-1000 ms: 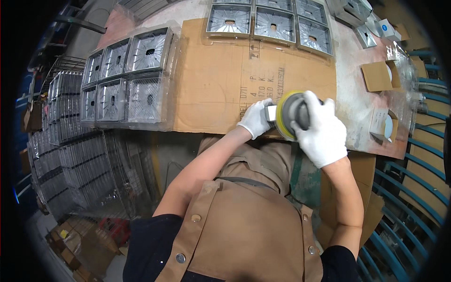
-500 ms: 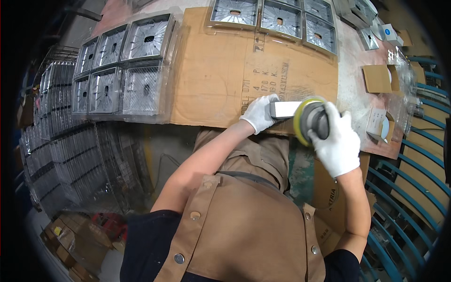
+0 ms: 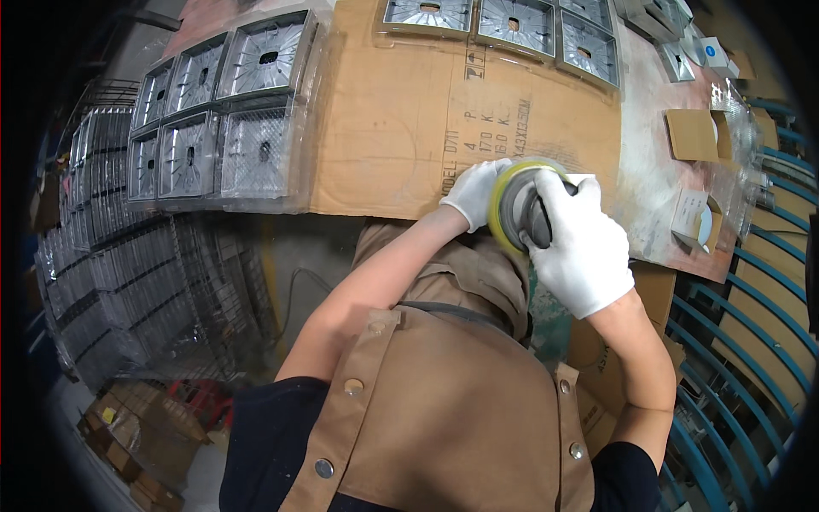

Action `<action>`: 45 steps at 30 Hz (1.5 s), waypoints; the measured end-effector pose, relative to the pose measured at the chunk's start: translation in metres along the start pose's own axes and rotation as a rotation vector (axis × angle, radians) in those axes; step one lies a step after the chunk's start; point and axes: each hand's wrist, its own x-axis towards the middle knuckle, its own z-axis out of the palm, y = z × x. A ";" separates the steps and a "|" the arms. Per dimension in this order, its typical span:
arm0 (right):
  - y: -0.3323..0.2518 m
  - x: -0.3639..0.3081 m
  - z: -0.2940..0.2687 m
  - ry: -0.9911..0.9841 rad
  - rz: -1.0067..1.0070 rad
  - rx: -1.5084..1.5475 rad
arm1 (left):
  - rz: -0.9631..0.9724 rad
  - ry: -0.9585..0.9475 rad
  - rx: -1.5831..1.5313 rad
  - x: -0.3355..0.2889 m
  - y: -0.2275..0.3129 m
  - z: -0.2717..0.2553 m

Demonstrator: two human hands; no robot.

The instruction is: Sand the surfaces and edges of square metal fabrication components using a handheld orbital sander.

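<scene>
In my gloved right hand (image 3: 583,247) is a round sander (image 3: 517,205) with a grey body and a yellow-green pad edge, tilted on its side. Its pad faces a box-like metal part (image 3: 583,178) with a bright flat side; most of that part is hidden behind the sander and only a corner shows at the right. My gloved left hand (image 3: 476,193) grips the part's left end, its fingertips partly covered by the sander. Both hands are at the front edge of a flattened cardboard sheet (image 3: 384,154) on the table.
Clear plastic trays of square metal castings stand at left (image 3: 256,154) and at the far edge (image 3: 516,26). Small open cardboard boxes (image 3: 693,136) lie on the right of the table (image 3: 640,188). Beyond are blue curved rails (image 3: 717,316); stacked trays (image 3: 141,273) fill the left floor.
My right hand has moved the sander leftward along the metal part, covering most of its bright side. My left hand still grips the part's left end.
</scene>
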 end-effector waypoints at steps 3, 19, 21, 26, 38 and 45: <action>0.003 -0.004 0.001 -0.007 0.007 0.008 | 0.056 0.057 -0.056 0.003 0.002 0.000; 0.014 -0.010 -0.002 0.000 0.091 -0.013 | -0.135 -0.075 -0.152 0.003 0.013 -0.004; 0.022 0.000 -0.002 0.132 0.067 0.028 | -0.151 -0.109 -0.163 0.003 0.012 -0.002; 0.012 0.007 -0.002 0.010 0.015 -0.064 | 0.098 -0.039 -0.095 0.007 -0.010 0.011; 0.136 -0.017 -0.007 0.383 0.292 -0.187 | -0.579 -0.144 -1.671 0.007 -0.027 0.023; 0.065 -0.020 0.001 0.157 0.230 -0.037 | -0.224 -0.189 -0.686 0.002 -0.021 0.020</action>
